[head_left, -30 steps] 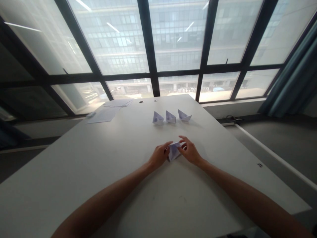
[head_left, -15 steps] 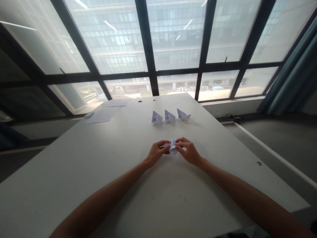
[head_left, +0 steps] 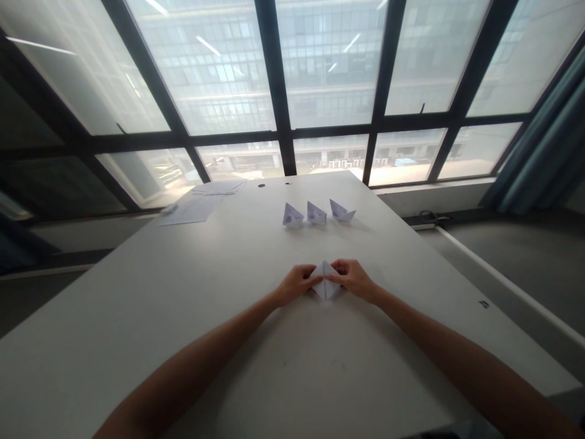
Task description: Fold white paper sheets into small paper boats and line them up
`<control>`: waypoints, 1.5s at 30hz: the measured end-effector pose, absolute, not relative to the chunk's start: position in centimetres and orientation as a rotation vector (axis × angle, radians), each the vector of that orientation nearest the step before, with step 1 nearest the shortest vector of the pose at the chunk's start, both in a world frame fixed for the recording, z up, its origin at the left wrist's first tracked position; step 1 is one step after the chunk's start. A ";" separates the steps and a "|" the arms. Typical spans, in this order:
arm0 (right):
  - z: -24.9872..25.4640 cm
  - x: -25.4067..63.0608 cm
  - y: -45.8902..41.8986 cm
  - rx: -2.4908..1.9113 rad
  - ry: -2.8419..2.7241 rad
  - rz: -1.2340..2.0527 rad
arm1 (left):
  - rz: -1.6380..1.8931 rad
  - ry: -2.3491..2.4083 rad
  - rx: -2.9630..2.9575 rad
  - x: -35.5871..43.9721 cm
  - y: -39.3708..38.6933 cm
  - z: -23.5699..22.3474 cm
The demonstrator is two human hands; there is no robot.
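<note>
A small folded white paper (head_left: 325,291), diamond-shaped with a seam down its middle, is held just above or on the table between both hands. My left hand (head_left: 296,285) pinches its left corner, thumb lying across the front face. On the opposite corner, my right hand (head_left: 354,279) grips in the same way, its thumb near the centre seam. The fingers behind the paper are partly hidden. Farther back stand three folded paper boats in a row: a left one (head_left: 292,216), a middle one (head_left: 316,214) and a right one (head_left: 341,211).
The white table (head_left: 183,305) stretches toward a large framed window. Loose paper sheets (head_left: 192,210) lie at its far left. A dark round hole (head_left: 261,185) sits near the far edge. A blue curtain (head_left: 525,152) hangs at the right.
The folded paper was tilted between the fingers, then turned and opened edge-on; now it is a flat diamond facing me. Both hands have stayed on it, and the three boats have not moved.
</note>
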State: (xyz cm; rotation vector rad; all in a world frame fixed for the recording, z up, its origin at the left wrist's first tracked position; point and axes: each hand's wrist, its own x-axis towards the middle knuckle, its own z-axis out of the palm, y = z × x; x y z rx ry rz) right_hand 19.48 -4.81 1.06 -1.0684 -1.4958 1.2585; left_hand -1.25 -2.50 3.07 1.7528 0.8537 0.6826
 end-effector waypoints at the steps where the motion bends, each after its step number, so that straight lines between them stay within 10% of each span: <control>1: 1.1 19.5 -4.8 -1.067 -1.518 1.236 | 0.652 0.860 1.805 -1.3 -2.4 3.1; 23: 0.9 21.3 -3.2 -1.103 -1.042 0.884 | 1.295 0.839 1.085 -2.4 -0.4 1.7; 45: 2.2 19.7 -5.1 -1.092 -1.436 1.087 | 0.923 0.699 1.136 -1.9 -1.8 1.7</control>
